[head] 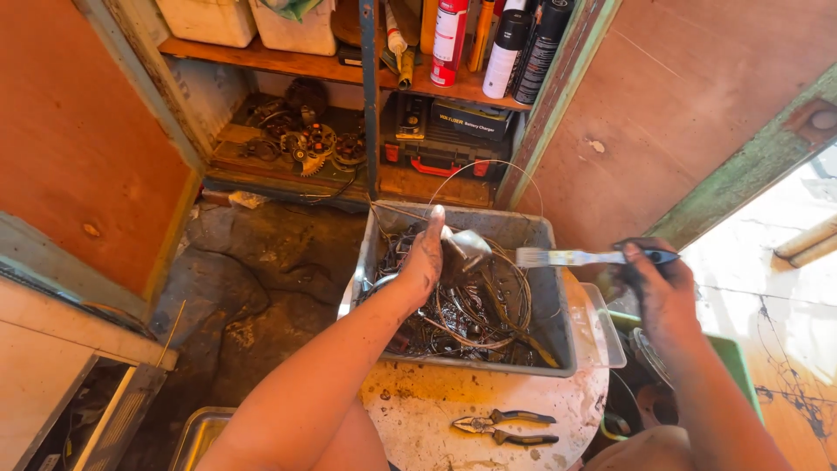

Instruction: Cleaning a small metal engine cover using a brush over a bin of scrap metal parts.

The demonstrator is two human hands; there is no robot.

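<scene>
My left hand (425, 257) reaches over a grey plastic tub (558, 336) and grips a shiny metal part (468, 246) above it. My right hand (660, 288), dark with grease, holds a flat paintbrush (571, 257) by its dark handle, bristles pointing left toward the metal part. The tub holds a tangle of greasy cables, wires and metal pieces (475, 310). It rests on a stained white round surface (453, 410).
Pliers (501, 427) lie on the white surface near me. An open cabinet behind holds spray cans (506, 39), white containers, gears (309, 144) and a black case (445, 131). A metal tray (196, 436) sits on the dirty floor at lower left. A green bin (737, 362) stands at right.
</scene>
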